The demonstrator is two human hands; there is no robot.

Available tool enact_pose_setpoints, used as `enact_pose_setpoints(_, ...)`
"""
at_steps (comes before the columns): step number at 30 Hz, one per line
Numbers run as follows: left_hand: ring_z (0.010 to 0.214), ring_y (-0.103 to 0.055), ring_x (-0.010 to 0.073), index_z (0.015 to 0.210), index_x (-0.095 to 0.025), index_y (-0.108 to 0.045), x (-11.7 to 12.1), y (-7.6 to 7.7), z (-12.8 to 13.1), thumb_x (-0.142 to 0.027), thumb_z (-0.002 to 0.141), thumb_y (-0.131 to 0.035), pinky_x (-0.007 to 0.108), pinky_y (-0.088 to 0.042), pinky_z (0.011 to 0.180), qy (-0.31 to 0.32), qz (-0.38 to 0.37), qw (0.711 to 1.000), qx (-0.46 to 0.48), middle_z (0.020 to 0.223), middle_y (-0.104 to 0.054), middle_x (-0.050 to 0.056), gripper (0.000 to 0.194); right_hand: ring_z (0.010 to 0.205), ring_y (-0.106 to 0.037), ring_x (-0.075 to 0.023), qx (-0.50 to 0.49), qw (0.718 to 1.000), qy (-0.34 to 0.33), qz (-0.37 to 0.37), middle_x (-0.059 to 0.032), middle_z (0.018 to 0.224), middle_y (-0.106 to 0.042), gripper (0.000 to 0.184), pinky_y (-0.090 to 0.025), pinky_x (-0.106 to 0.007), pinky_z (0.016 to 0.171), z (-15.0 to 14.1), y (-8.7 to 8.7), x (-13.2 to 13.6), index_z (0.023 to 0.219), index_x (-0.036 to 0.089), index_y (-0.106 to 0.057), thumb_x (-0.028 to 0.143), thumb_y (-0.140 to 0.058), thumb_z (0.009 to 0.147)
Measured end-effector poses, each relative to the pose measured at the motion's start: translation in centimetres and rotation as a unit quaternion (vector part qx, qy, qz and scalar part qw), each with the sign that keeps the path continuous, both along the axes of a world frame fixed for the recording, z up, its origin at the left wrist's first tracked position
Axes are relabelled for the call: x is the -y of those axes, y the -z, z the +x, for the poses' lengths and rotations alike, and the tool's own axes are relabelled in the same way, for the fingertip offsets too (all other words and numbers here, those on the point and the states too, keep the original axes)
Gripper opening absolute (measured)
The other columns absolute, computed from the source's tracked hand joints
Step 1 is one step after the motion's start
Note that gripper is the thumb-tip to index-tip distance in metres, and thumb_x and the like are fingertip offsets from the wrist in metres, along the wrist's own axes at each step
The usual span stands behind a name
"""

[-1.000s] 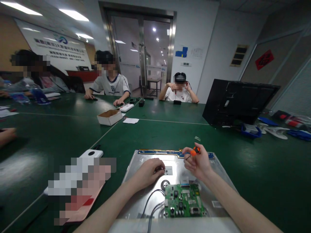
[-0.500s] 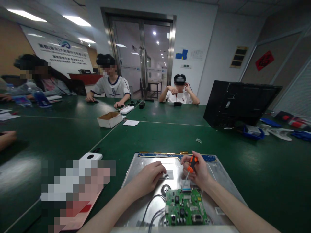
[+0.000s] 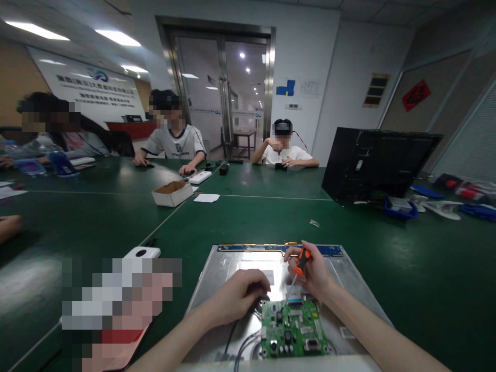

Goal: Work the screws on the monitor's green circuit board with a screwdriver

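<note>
My right hand (image 3: 315, 274) is closed around the orange and black handle of a screwdriver (image 3: 302, 262). Its shaft slants down to the left, with the tip over the upper part of a green circuit board (image 3: 293, 330); whether it touches cannot be made out. Beside the board's upper left corner, my left hand (image 3: 244, 292) has its fingers curled together and low; anything between them is hidden. The board lies on a silver metal panel (image 3: 209, 279) with a blue circuit strip (image 3: 248, 248) along its far edge. A flat ribbon cable (image 3: 295, 298) meets the board's top edge.
Dark cables (image 3: 242, 346) run left of the board. A black monitor (image 3: 380, 163) stands at the right, near a blue tray (image 3: 401, 207). An open cardboard box (image 3: 172, 195) and a white power bank (image 3: 143, 253) lie leftward. Several people sit around the green table (image 3: 263, 217).
My left hand has moved down toward the board's upper left corner. The screwdriver's tip has shifted down and left over the board. Across the table, a person has lowered one hand.
</note>
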State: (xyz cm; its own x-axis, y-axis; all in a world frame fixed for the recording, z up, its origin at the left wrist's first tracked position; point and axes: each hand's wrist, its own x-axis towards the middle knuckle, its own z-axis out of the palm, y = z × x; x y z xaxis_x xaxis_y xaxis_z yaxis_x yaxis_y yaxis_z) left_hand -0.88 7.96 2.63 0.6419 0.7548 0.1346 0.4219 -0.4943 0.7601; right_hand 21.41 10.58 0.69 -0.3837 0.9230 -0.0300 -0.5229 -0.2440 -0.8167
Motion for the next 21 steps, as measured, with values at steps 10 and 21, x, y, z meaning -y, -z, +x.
enact_pose_setpoints(10,0.079,-0.062,0.0165,0.082,-0.018,-0.068,-0.09,-0.82,0.46,-0.009,0.080,-0.059,0.028,-0.047,0.075,-0.003,-0.093,0.996,0.004,0.081,-0.069,-0.001,0.013,0.032,-0.024,-0.0063,0.011,1.000,0.002,-0.002,0.0052,0.040,-0.044,0.049,-0.017,-0.021,0.033,-0.17,-0.63,0.34,0.065,0.015,-0.063,0.063,-0.060,0.073)
enact_pose_setpoints(21,0.078,-0.061,0.0172,0.086,-0.017,-0.067,-0.17,-0.74,0.39,-0.011,0.080,-0.060,0.027,-0.046,0.071,-0.021,-0.051,0.997,-0.058,0.083,-0.068,0.001,0.011,0.034,-0.028,-0.0072,0.024,1.000,0.015,-0.006,0.0040,0.042,-0.047,0.050,-0.018,-0.021,0.035,-0.08,-0.71,0.41,0.067,0.015,-0.066,0.065,-0.061,0.072)
